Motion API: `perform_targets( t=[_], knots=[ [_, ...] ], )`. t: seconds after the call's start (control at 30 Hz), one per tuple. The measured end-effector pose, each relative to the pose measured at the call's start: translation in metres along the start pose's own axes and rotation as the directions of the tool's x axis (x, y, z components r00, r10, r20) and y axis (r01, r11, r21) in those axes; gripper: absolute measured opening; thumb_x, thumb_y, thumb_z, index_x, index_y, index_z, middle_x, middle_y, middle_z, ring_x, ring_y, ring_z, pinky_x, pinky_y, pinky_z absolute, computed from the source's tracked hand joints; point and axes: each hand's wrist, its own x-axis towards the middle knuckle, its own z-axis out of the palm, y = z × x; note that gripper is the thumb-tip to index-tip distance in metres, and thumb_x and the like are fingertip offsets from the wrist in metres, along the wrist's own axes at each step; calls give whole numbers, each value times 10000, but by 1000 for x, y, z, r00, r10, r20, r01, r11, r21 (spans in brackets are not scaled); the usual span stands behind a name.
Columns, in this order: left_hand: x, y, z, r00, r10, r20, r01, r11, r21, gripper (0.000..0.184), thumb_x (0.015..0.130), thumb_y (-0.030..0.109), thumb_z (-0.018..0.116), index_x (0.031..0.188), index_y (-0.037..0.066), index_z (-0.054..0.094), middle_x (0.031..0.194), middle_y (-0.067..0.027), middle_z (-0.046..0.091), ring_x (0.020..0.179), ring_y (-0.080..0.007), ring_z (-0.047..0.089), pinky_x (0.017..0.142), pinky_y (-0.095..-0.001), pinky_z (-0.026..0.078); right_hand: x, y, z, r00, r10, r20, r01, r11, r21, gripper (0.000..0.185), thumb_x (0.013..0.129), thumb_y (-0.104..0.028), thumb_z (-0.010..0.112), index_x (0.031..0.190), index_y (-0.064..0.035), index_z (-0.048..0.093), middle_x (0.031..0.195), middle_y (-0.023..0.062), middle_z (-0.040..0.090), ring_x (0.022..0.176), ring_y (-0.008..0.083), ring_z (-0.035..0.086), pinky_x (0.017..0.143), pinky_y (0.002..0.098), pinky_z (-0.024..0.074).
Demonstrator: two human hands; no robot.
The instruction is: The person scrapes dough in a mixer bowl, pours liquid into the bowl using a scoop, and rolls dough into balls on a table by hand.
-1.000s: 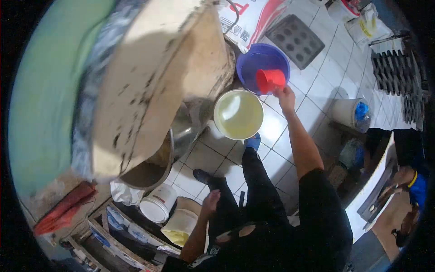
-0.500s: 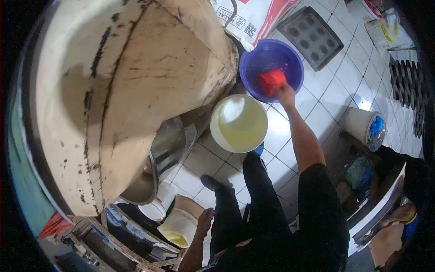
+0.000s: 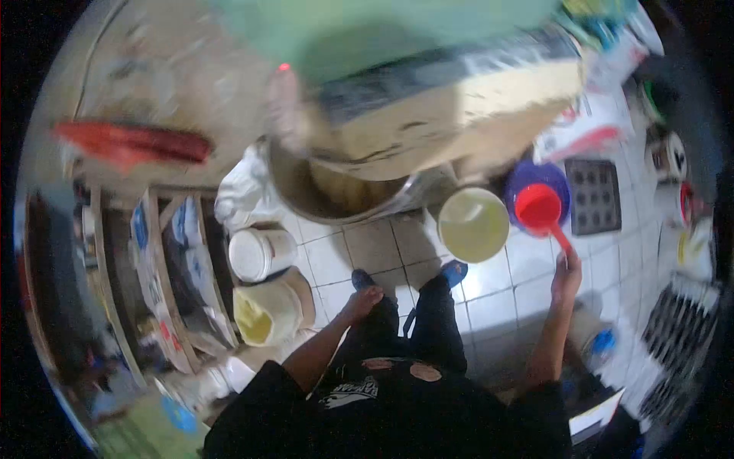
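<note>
On the floor [image 3: 489, 281], a basin [image 3: 537, 172] sat at two o'clock from a bucket [image 3: 459, 204]. Fingers of the right hand [image 3: 566, 274] gripped the scoop [image 3: 537, 205] by its five-o'clock handle [image 3: 561, 239], apparently to hold it upright over the basin; finger spread on the left hand [image 3: 364, 302] couldn't be told.

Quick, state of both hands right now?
Left hand: nothing visible in it; open or closed cannot be told.
Right hand: closed, holding the round red plastic dipper by its handle.

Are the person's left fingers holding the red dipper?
No, the right fingers hold the red dipper by its handle, while the left fingers are well apart from it.
</note>
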Motion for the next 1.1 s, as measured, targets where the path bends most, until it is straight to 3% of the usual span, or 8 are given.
perform_targets(
  t=[0.03, 0.1, 0.43, 0.47, 0.53, 0.87, 1.0, 1.1],
  knots=[
    [-3, -1, -11, 999, 10, -44, -11, 999, -35, 395, 1066, 315, 575, 1345, 40, 626, 1371, -179, 632, 1285, -315, 609, 1039, -417, 510, -20, -9, 4, 998, 3, 64, 7, 987, -160, 290, 1045, -132, 593, 1232, 87, 625, 1126, 79, 648, 1001, 149, 623, 902, 277, 532],
    [-18, -15, -25, 998, -18, -65, 12, 996, -92, 405, 1058, 332, 579, 1322, 32, 642, 1331, -181, 657, 1260, -335, 623, 1028, -435, 517, -64, -15, 25, 988, 125, 88, -150, 910, 385, 294, 1047, -158, 622, 1227, 74, 615, 1158, 92, 654, 1027, 154, 630, 919, 273, 531],
    [-85, -240, -66, 948, -186, -258, 31, 860, -509, 415, 984, 334, 688, 1258, 22, 691, 1092, -147, 751, 972, -215, 698, 860, -372, 561, -270, -4, 211, 874, 287, 391, -472, 690, 549, 192, 1002, -66, 662, 1143, 63, 642, 1054, 150, 719, 935, 200, 718, 852, 256, 648],
    [-88, -279, -64, 940, 10, -340, -126, 939, -319, 425, 980, 340, 694, 1243, 6, 690, 1093, -146, 749, 938, -208, 692, 836, -365, 560, -277, 6, 228, 854, 287, 434, -500, 684, 531, 222, 1004, -88, 665, 1160, 66, 631, 1045, 142, 714, 934, 189, 711, 854, 249, 643],
    [-122, -306, -78, 925, -128, -359, -152, 739, -656, 406, 983, 337, 678, 1206, -3, 695, 1036, -124, 740, 887, -194, 679, 799, -350, 557, -293, 13, 269, 808, 302, 506, -566, 637, 524, 204, 999, -75, 664, 1153, 56, 631, 1037, 134, 712, 935, 199, 713, 870, 265, 644],
    [-181, -335, -113, 867, -346, -358, -83, 609, -789, 334, 977, 313, 647, 1166, 42, 694, 963, -42, 707, 821, -137, 658, 660, -298, 509, -354, 5, 463, 861, 158, 483, -343, 882, 322, 106, 989, -103, 684, 1026, -10, 653, 941, 85, 692, 860, 182, 675, 818, 296, 604],
    [-195, -326, -107, 857, -342, -385, -118, 597, -794, 326, 994, 317, 627, 1180, 57, 692, 992, -42, 710, 838, -142, 666, 667, -310, 517, -333, 34, 505, 709, -11, 705, -229, 942, 245, 107, 980, -132, 708, 1030, -54, 653, 867, 45, 698, 818, 154, 670, 781, 292, 575],
    [-206, -326, -106, 830, -469, -302, 30, 578, -815, 375, 1007, 352, 610, 1221, 53, 687, 1045, -69, 721, 899, -188, 694, 737, -339, 542, -320, 57, 535, 822, 78, 564, -185, 973, 135, 111, 982, -137, 723, 1013, -54, 656, 900, 62, 725, 750, 149, 698, 677, 285, 578]
  ],
)
